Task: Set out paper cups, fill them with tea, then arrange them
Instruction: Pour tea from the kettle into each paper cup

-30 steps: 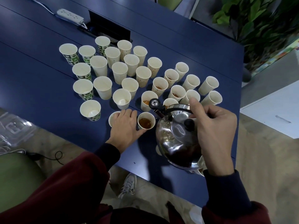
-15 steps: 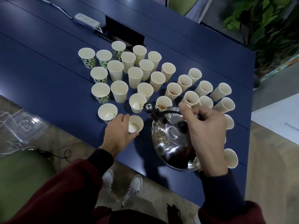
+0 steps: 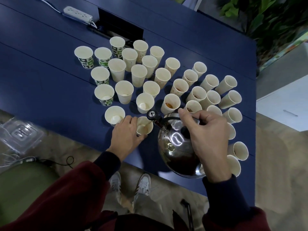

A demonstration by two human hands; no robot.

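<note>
Several paper cups stand in a loose cluster on the blue table; a few at the right hold amber tea, like the cup. My left hand curls round the near cup at the table's front. My right hand grips the handle of a shiny steel kettle, tilted so its spout hangs over that cup. A thin stream of tea runs into it.
A white power strip and a black cable box sit at the table's far side. Clear plastic packaging lies on the floor at left. More cups crowd the table's right edge. Plants stand beyond it.
My left hand let go of a filled cup and took hold of an empty one nearer the left. The kettle followed and now pours into it.
</note>
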